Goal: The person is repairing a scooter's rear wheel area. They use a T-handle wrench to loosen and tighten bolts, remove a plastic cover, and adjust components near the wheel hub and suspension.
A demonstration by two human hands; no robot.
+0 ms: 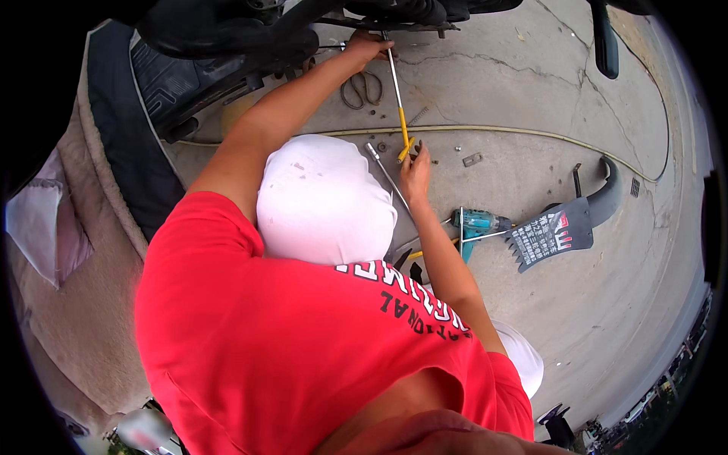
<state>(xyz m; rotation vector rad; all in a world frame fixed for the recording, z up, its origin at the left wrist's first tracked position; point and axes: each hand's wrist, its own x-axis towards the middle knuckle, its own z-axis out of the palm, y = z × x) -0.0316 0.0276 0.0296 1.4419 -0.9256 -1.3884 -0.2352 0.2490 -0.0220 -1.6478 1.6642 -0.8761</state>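
Note:
A long T-handle socket wrench (393, 76), with a steel shaft and yellow grip, runs up to the underside of a dark vehicle (280, 38). My right hand (415, 176) closes its fingers on the yellow crossbar. At the shaft's upper end, my left hand (365, 48) has its fingers pressed against the steel, partly hidden by the vehicle's parts. What the wrench tip meets is not visible. Beside my right forearm lies a second steel socket wrench (384, 170). Scissors (362, 89) with dark loop handles rest on the ground below my left hand.
A yellowish hose (500, 130) crosses the concrete. To the right are a teal cordless drill (479, 223), a steel cross-shaped tool (461, 236) and a dark mudguard (557, 233). A small metal plate (472, 160) and several nuts lie nearby. Beige fleecy cloth (91, 326) spreads at left.

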